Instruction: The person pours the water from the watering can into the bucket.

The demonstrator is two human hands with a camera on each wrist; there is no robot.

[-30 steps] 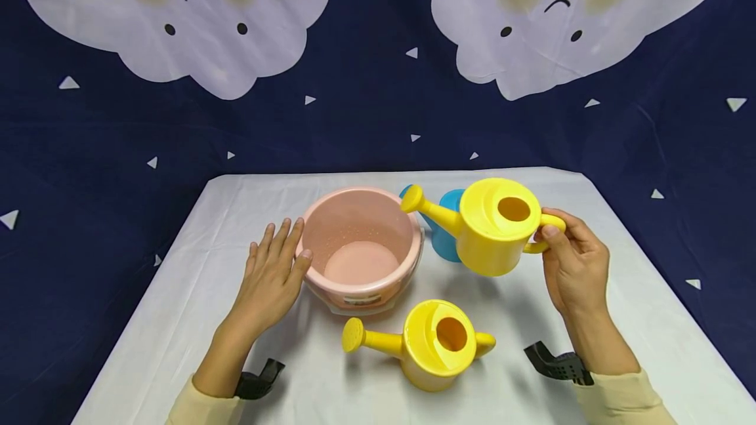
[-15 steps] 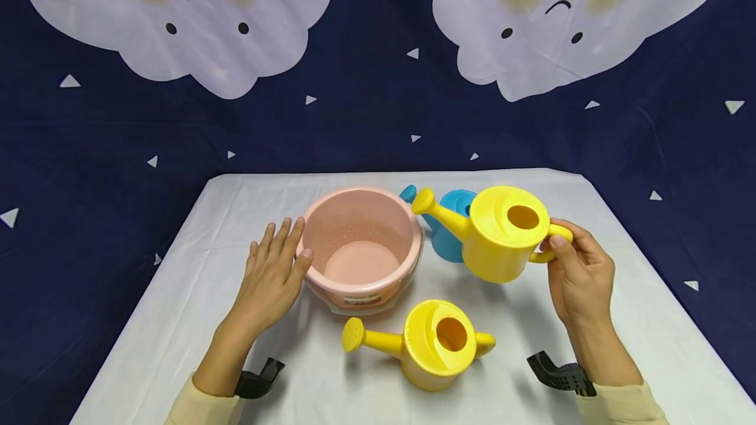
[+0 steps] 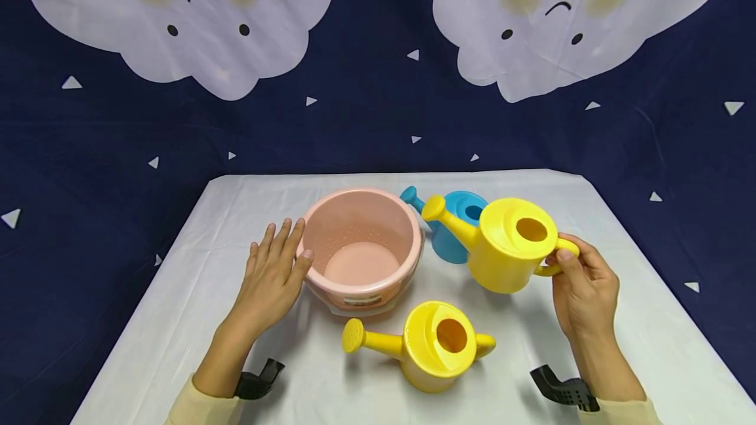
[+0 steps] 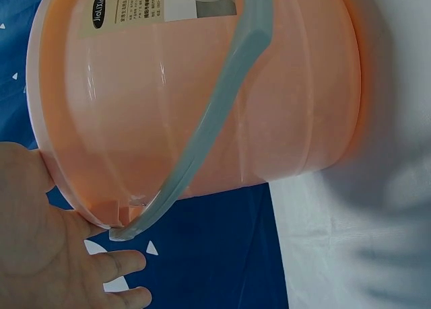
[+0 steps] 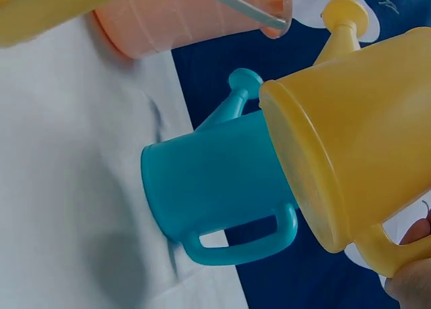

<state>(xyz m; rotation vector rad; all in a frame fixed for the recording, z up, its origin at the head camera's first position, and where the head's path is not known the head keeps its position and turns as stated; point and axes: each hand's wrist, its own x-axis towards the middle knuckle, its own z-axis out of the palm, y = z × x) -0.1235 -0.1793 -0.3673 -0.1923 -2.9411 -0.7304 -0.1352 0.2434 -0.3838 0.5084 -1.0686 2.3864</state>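
My right hand (image 3: 587, 290) grips the handle of a yellow watering can (image 3: 504, 248), which hangs above the table with its spout toward the left. In the right wrist view that can (image 5: 357, 134) shows its underside, and fingers curl at its handle. With straight fingers, my left hand (image 3: 268, 281) rests against the left rim of a pink bucket (image 3: 360, 290). The left wrist view shows the bucket (image 4: 202, 100) from the side, its grey handle (image 4: 209, 134) hanging down. Behind the held can stands a blue watering can (image 3: 450, 241), partly hidden.
A second yellow watering can (image 3: 434, 353) stands on the white-covered table (image 3: 224, 215) in front of the bucket, spout pointing left. A dark blue backdrop (image 3: 378, 117) with cloud faces hangs behind the table.
My right hand has brought the yellow watering can down and slightly to the right, toward me, so more of the blue can shows. The left hand and bucket have stayed still.
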